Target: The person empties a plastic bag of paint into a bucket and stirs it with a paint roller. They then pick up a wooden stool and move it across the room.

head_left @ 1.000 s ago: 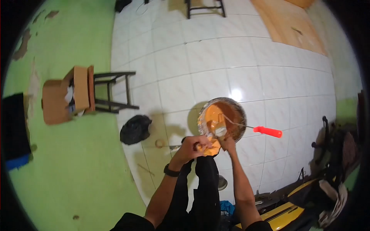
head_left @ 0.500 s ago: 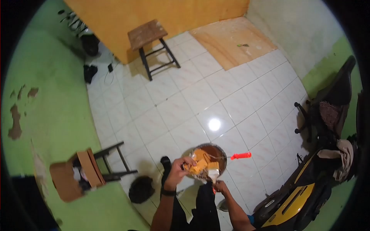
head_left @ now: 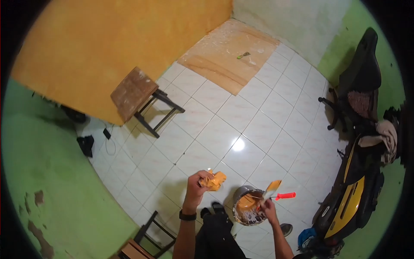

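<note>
My left hand (head_left: 197, 185), with a black band at the wrist, is closed around a crumpled, paint-covered orange plastic piece (head_left: 214, 180). It is held out to the left of the paint bucket (head_left: 236, 200). My right hand (head_left: 269, 210) grips a paintbrush (head_left: 271, 191) over the bucket's right rim, its orange-coated bristles pointing up. Orange paint (head_left: 246, 202) shows inside the bucket, whose inner wall is streaked. A roller with a red handle (head_left: 285, 195) lies across the rim behind the brush, its handle sticking out to the right.
A wooden stool (head_left: 134, 94) stands by the orange wall (head_left: 129, 39). Beyond the tiles lies a board (head_left: 224, 56) with a scraper (head_left: 243, 55) on it. To the right are an office chair (head_left: 361, 69) and a yellow-black motorbike (head_left: 347, 205). A second stool (head_left: 155, 233) is at lower left.
My left hand has lifted the orange piece away from the bucket to the left. The brush in my right hand has turned bristles-up. The view has swung toward the orange wall.
</note>
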The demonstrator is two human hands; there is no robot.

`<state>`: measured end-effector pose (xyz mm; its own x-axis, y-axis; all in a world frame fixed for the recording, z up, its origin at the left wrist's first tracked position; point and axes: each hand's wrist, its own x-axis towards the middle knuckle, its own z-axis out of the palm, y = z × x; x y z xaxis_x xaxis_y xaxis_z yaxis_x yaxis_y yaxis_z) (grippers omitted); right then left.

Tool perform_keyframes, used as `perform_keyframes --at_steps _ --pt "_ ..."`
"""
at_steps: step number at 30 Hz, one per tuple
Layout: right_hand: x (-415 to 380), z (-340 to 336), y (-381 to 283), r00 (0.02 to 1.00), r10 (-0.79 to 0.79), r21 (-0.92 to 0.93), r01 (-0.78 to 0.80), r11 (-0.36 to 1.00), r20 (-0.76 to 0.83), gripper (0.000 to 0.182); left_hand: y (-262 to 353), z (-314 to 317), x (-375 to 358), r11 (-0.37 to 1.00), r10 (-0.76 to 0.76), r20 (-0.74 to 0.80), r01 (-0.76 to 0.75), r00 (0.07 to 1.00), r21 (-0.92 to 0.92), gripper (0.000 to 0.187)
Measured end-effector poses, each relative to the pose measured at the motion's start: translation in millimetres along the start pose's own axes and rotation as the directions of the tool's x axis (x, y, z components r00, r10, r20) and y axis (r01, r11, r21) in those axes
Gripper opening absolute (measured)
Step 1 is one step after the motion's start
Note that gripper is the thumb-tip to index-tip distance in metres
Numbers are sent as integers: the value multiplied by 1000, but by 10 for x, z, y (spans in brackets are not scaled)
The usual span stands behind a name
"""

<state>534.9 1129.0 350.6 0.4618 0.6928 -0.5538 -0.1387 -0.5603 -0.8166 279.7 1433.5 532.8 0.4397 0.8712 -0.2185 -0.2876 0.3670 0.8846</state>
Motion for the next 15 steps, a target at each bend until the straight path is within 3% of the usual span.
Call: perform_keyframes --at_steps 1,3,5,6,8,9,10,12,13,15 --pt "328 110 -229 992 -122 -58 121 991 -16 21 56 -15 286 1000 19 1 -19 1000 -5 27" --pt "987 290 -1112 994 34 48 -39 998 105 22 126 -90 843 1000 3 29 -4 1000 9 26" --pt "2068 432 -1282 982 -183 48 181 982 45 14 152 -147 1496 996 76 -33 -77 997 -38 22" --pt "2555 512 -1665 979 -193 26 192 981 69 11 188 -173 1828 997 71 -24 -71 997 -28 22" --pt "3881 634 -1794 994 -61 12 61 998 95 14 235 -232 2516 997 64 -43 -66 997 -33 20" --pt "4524 751 -1836 996 -1 -10 2 1000 85 18 181 -344 2855 989 69 -117 -52 991 139 21" --pt "5241 769 -1921 996 -16 -17 18 1000 84 18 84 -368 3281 989 83 -115 -68 990 132 21" --pt "6350 1092 -1785 989 107 -267 -131 955 -104 19 37 -510 3944 990 128 -99 -121 987 74 25" --pt "6920 1201 -1694 990 104 -269 -126 955 -93 19 -4 -539 4316 988 155 -96 -152 983 34 26" --pt "7908 1390 -1424 980 141 -446 -191 875 -143 24 -82 -569 5005 964 228 -101 -239 968 -114 26"
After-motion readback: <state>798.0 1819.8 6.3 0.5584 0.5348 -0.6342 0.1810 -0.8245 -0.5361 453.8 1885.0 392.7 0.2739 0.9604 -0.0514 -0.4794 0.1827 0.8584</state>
